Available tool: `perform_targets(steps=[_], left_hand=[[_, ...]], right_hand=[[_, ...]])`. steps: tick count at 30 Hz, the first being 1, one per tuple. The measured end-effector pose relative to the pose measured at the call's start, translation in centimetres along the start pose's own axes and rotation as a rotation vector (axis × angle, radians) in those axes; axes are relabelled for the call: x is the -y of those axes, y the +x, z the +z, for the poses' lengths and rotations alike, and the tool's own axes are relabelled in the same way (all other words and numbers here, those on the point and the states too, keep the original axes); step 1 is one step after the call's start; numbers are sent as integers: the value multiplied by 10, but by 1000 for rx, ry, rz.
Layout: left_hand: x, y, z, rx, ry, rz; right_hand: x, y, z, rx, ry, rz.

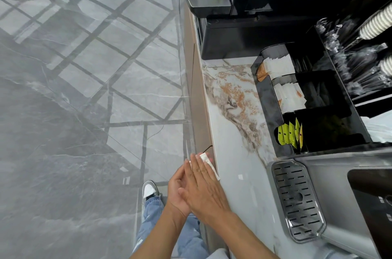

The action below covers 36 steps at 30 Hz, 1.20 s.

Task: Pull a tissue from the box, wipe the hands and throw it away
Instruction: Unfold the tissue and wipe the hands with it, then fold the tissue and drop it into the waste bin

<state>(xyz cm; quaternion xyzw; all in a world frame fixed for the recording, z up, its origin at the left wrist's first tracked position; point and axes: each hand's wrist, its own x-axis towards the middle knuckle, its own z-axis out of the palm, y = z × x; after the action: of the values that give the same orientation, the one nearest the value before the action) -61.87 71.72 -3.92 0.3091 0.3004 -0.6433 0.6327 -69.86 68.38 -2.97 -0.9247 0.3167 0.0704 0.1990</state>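
A white tissue (206, 160) is pressed flat between my two palms, just off the front edge of the marble counter (231, 131). My right hand (204, 186) lies on top with fingers straight and together. My left hand (177, 188) is underneath, palm up. Only the tissue's far end and right edge stick out past my fingertips. No tissue box and no bin are in view.
On the counter stand a black organiser (269, 97) with white and yellow-green sachets, a coffee machine (233, 33) behind it, and a grey machine with a drip tray (297, 199) near me. Wrapped cup stacks (375, 25) are far right. Grey tiled floor (84, 89) lies to the left.
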Motion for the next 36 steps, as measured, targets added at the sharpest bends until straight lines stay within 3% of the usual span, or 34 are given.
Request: perform_targets(steps=[6, 10, 14, 19, 23, 26, 32, 36], left_hand=[[-2, -24, 16, 146, 69, 44], [-2, -37, 32, 149, 166, 26], [-4, -44, 49, 160, 352, 13], [1, -64, 76, 178, 588, 56], [8, -77, 97, 223, 703, 9], [13, -78, 109, 262, 757, -73], [21, -81, 121, 288, 972, -186], [24, -90, 127, 352, 1205, -90]], right_hand=[[20, -4, -35, -64, 43, -71], [25, -13, -60, -180, 241, -23], [19, -34, -95, -242, 659, 139], [-5, -59, -125, -580, 961, 488], [-20, -78, -138, -467, 1335, 648], [-15, -92, -145, -421, 1359, 642], [-3, -116, -153, -554, 1333, 712], [7, -139, -153, -690, 1348, 809]])
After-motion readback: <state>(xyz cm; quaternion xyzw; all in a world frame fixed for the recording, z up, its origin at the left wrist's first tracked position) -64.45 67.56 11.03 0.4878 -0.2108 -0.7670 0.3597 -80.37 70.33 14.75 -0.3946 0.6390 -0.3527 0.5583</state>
